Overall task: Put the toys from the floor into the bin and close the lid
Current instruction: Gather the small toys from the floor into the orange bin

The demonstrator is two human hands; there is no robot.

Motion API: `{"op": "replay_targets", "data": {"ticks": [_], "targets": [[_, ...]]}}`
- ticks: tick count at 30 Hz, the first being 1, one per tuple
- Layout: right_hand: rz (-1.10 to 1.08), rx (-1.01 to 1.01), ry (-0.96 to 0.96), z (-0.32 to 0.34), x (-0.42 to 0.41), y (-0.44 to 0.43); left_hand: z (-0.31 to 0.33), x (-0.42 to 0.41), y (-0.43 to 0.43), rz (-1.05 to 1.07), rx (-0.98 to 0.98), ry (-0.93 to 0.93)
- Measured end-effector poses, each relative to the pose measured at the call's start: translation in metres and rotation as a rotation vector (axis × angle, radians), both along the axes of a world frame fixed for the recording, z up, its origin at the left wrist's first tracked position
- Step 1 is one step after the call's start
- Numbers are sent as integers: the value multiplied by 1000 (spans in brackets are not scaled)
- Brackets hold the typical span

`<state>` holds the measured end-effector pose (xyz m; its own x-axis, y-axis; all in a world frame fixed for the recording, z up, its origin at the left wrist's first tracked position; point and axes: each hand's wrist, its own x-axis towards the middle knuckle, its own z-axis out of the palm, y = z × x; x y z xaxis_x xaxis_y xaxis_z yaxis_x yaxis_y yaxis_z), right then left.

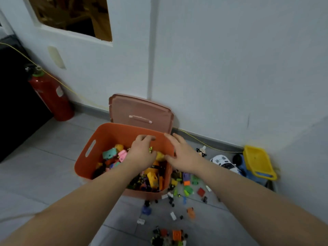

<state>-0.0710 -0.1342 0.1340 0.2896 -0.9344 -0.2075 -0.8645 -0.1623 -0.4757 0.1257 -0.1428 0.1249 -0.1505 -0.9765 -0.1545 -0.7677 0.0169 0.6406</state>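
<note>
bin [92, 139]: orange plastic tub on the floor, open and already well filled with toys; thin walls likely flex, so take it by the slot handle on its near-left wall rather than the rim
lid [142, 110]: pinkish, off the bin, propped against the wall just behind it; looks light and stiff; the pale bar handle at its middle is the place to hold
left hand [142, 153]: over the bin's inside, palm down, fingers curled; whether it pinches a toy I cannot tell
right hand [182, 155]: at the bin's right rim, fingers spread and flat, holding nothing visible
small blocks [188, 189]: scattered on the floor right of and in front of the bin; hard, light, slippery; probably best scooped in handfuls
white car [225, 162]: further right of the bin; rigid, one-hand grab by the body
yellow truck [257, 162]: beyond the car, against the wall; bulkiest piece, likely needs both hands
</note>
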Motion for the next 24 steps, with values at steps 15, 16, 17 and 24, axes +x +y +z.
{"op": "replay_targets", "data": {"ticks": [15, 16, 17, 24], "targets": [[-39, -39, 221, -44, -200, 129, -50, -169, 64, -423, -117, 49], [-33, -33, 225, -49, -204, 134, -55, -172, 66, -425, -105, 43], [-37, -10, 213, -61, -208, 144, -66, -175, 73, -442, -83, 30], [2, 134, 229, -121, -222, 195, -113, -176, 94, -476, 31, -71]]}}
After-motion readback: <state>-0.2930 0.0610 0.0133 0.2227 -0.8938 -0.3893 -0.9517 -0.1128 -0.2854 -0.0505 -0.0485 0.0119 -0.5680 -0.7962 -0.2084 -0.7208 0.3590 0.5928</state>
